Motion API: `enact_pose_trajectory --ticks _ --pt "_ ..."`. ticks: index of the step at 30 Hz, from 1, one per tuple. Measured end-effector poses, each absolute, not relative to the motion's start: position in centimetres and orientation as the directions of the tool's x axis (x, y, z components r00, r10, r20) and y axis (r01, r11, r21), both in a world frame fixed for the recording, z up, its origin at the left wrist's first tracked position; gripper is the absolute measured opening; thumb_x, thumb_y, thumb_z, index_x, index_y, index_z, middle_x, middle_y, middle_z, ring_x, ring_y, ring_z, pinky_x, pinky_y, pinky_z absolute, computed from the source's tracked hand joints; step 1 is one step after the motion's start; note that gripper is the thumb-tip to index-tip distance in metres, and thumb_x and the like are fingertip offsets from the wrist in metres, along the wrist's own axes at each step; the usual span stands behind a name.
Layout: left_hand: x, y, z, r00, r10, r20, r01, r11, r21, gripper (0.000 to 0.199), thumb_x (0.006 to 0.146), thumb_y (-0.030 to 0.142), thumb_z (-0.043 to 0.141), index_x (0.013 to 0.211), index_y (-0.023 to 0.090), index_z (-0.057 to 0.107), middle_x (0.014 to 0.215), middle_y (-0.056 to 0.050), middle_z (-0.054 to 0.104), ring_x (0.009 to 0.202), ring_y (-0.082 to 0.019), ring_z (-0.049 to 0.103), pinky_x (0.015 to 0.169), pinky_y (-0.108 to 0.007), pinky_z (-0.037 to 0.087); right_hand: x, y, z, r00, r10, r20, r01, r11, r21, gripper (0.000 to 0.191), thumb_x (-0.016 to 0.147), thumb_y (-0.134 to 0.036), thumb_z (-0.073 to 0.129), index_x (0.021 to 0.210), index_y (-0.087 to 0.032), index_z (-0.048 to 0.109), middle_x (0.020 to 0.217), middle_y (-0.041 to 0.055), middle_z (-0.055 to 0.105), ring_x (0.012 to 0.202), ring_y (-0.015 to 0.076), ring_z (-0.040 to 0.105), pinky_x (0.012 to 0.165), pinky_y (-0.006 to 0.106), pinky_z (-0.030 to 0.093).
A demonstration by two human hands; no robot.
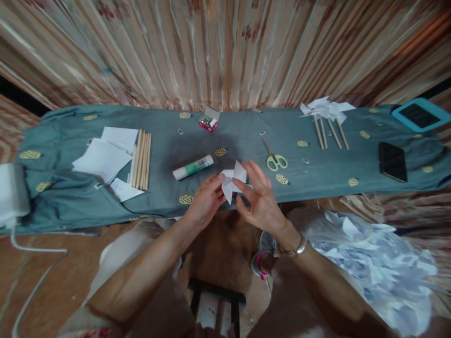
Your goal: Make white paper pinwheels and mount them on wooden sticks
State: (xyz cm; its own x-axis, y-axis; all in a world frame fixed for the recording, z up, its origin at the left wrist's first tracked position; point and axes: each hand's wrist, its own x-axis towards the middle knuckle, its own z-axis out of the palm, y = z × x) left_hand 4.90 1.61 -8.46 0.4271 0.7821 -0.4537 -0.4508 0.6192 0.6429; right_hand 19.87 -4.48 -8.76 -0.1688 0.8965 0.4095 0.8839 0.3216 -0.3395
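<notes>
Over the front edge of the table, my left hand (pixel 207 197) pinches a white folded-paper pinwheel (pixel 228 186) between thumb and fingers. My right hand (pixel 260 197) is at its right side with fingers spread, the index fingertip touching the paper near its middle. Just beyond the hands lies a glue stick (pixel 193 167) with a green and white label. A pair of scissors (pixel 276 161) with yellow-green handles rests to the right of it, blades pointing away. Farther back stands a small open red and white box (pixel 209 119) with tiny metallic pieces inside.
White paper sheets (pixel 103 159) and several wooden sticks (pixel 143 159) lie at left. Pinwheels on sticks (pixel 327 110) sit at back right, near a phone (pixel 392 162) and a blue-framed device (pixel 419 115). A bag of paper pieces (pixel 380 267) is beside my right leg. A white corded device (pixel 13 195) is far left.
</notes>
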Motion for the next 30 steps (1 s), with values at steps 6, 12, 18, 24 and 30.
enact_pose_trajectory --ticks 6,12,18,24,30 --pt "5.2 1.7 -8.4 0.330 0.842 -0.428 -0.491 0.540 0.684 0.069 0.062 0.017 0.083 0.122 0.013 0.050 0.075 0.001 0.068 0.064 -0.012 0.063 0.067 -0.025 0.048 19.6 -4.8 -8.2 -0.156 0.900 0.406 0.849 0.333 -0.412 0.042 0.087 -0.026 0.051 0.129 -0.024 0.055 0.159 0.0074 0.027 0.149 0.0331 0.018 0.112 0.058 0.030" --pt "5.3 1.7 -8.3 0.320 0.845 -0.428 -0.457 0.534 0.711 0.084 0.059 0.009 0.080 0.134 0.010 0.041 0.070 0.001 0.069 0.058 -0.012 0.062 0.063 -0.024 0.048 19.7 -5.0 -8.1 -0.129 0.897 0.423 0.782 0.354 -0.513 0.038 0.088 -0.024 0.051 0.126 -0.021 0.058 0.157 0.0094 0.030 0.148 0.0316 0.019 0.114 0.057 0.030" --pt "5.3 2.0 -8.4 0.321 0.861 -0.393 -0.473 0.506 0.722 0.086 0.054 0.010 0.082 0.132 0.012 0.045 0.072 0.001 0.071 0.059 -0.012 0.063 0.062 -0.024 0.049 19.5 -5.1 -7.1 -0.101 0.894 0.435 0.753 0.355 -0.554 0.039 0.089 -0.027 0.054 0.127 -0.025 0.057 0.157 0.0067 0.031 0.149 0.0303 0.020 0.116 0.057 0.027" --pt "5.2 2.6 -8.3 0.297 0.902 -0.315 -0.480 0.426 0.767 0.089 0.054 0.014 0.082 0.133 0.015 0.044 0.073 0.002 0.073 0.061 -0.015 0.066 0.065 -0.027 0.051 19.8 -4.1 -6.8 0.238 0.904 0.354 0.568 0.166 -0.806 0.062 0.085 -0.040 0.063 0.142 -0.025 0.043 0.154 0.0126 0.037 0.143 0.0288 0.034 0.113 0.054 0.034" --pt "4.8 3.1 -8.0 0.266 0.932 -0.245 -0.411 0.340 0.846 0.091 0.056 0.018 0.080 0.138 0.017 0.039 0.070 0.004 0.070 0.056 -0.013 0.062 0.060 -0.024 0.047 19.1 -1.9 -7.6 0.296 0.953 -0.057 -0.035 -0.049 -0.998 0.081 0.066 -0.047 0.079 0.135 -0.022 0.045 0.104 0.0072 0.072 0.090 0.0222 0.068 0.083 0.039 0.055"
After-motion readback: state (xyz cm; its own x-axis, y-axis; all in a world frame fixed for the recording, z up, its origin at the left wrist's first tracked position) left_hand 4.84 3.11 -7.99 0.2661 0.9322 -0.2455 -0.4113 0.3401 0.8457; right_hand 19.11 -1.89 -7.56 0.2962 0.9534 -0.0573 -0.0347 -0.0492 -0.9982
